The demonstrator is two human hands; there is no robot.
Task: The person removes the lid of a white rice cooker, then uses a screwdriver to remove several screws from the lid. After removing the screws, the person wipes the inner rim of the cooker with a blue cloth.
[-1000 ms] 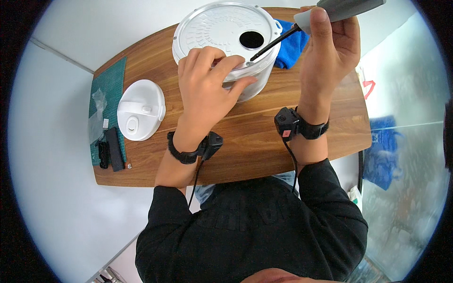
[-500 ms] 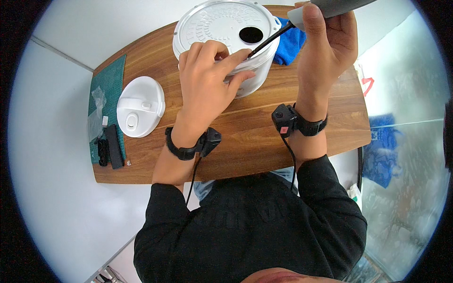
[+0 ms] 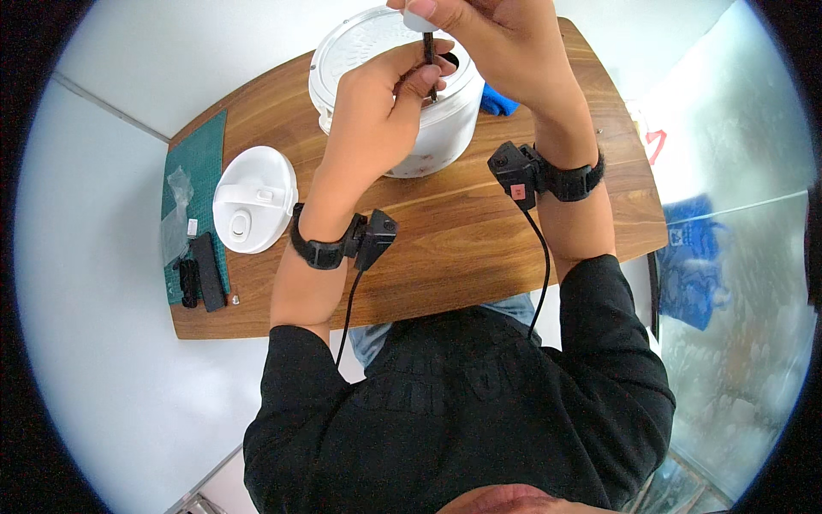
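Note:
At the far side of the table stands a white bucket-shaped appliance with a round lid, partly covered by my hands. My right hand grips the pale grey end of a screwdriver near the top edge, where most of its handle is cut off. The black shaft points down to the lid's near right rim. Thumb and fingers of my left hand close around the lower shaft, next to a dark round hole in the lid. Any screw under the tip is too small or hidden to make out.
On the left lies a white oval lid with a handle. A green cutting mat beside it carries clear plastic and black parts. A small metal piece sits near the front edge. Blue cloth lies behind the appliance.
The screwdriver has swung from a slant toward the right to nearly upright, as my right hand moved left. My left hand has shifted slightly up, its fingers now around the shaft.

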